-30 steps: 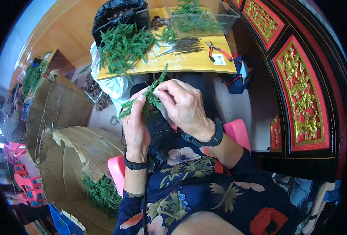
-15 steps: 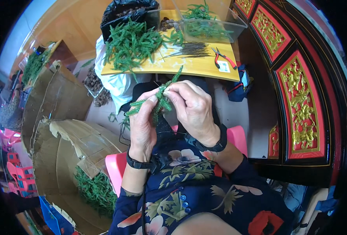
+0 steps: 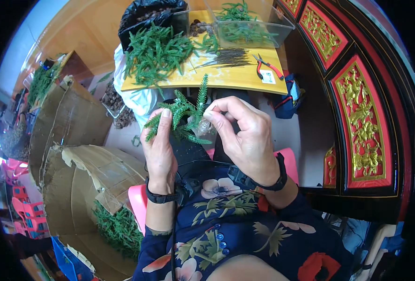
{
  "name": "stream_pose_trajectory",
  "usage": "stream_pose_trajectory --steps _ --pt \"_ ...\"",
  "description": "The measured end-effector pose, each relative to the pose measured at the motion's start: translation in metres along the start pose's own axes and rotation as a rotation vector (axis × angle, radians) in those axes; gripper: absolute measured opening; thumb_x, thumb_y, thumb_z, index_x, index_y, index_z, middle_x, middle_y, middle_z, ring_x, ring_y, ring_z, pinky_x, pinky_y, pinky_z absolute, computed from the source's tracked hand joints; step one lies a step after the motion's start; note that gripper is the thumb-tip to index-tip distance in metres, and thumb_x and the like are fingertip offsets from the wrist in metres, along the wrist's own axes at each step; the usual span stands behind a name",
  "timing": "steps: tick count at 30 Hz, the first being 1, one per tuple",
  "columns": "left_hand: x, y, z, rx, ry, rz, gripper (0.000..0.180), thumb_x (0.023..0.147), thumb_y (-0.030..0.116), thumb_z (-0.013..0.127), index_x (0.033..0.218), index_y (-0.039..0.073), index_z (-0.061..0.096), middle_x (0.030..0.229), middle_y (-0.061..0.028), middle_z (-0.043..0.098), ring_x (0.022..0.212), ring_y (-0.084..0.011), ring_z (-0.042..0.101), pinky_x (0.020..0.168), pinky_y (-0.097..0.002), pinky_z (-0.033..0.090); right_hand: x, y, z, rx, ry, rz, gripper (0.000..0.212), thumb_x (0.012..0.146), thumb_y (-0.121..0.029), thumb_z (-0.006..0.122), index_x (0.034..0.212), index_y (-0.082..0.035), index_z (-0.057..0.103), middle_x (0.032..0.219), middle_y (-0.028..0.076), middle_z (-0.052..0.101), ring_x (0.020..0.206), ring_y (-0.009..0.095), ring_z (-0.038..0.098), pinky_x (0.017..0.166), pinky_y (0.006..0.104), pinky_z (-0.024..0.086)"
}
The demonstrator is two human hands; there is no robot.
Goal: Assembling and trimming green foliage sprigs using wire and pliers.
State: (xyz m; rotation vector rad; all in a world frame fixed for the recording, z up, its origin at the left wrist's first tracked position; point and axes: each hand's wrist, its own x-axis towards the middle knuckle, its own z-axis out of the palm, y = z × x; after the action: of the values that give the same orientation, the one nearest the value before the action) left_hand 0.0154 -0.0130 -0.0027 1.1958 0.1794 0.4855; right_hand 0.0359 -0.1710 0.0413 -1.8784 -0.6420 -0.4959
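a: in the head view, where's the green sprig (image 3: 182, 111)?

b: held in the air, this side of the yellow surface (image 3: 245, 80). the left hand (image 3: 160, 152) has its grip closed on it, thumb uppermost. i'd guess it's held by one side so the tips fan toward the right hand (image 3: 247, 136).

a: and that hand's grip?

b: narrow, pinched together just beside the sprig. can't tell whether something thin sits between.

a: why that layout behind?

b: seemingly for reach: leafy heap (image 3: 158, 54) at left, dark thin strands (image 3: 228, 57) mid-surface, red-handled pliers (image 3: 262, 61) at right.
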Motion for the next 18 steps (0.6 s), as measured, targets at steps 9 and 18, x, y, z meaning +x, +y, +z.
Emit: stream_pose_trajectory --steps 9,18 --pt "-0.0065 0.0098 0.0075 0.028 -0.063 0.056 0.014 0.091 0.013 0.057 0.098 0.002 0.062 0.09 -0.0004 0.06 0.084 -0.0066 0.053 0.078 -0.0219 0.041 0.0018 0.0045 0.0054 -0.128 0.021 -0.1 0.007 0.078 -0.005 0.065 0.081 -0.004 0.059 0.068 0.009 0.06 0.059 0.026 0.059 0.055 0.0335 0.045" --pt "-0.0059 0.0036 0.0046 0.005 -0.013 0.037 0.016 0.092 0.013 0.057 0.101 0.001 0.061 0.093 -0.0018 0.062 0.086 -0.0078 0.055 0.079 -0.0223 0.041 -0.0004 0.0057 0.0078 -0.098 0.033 -0.11 0.007 0.078 -0.006 0.065 0.079 -0.005 0.058 0.068 0.008 0.06 0.059 0.028 0.059 0.055 0.0347 0.044"
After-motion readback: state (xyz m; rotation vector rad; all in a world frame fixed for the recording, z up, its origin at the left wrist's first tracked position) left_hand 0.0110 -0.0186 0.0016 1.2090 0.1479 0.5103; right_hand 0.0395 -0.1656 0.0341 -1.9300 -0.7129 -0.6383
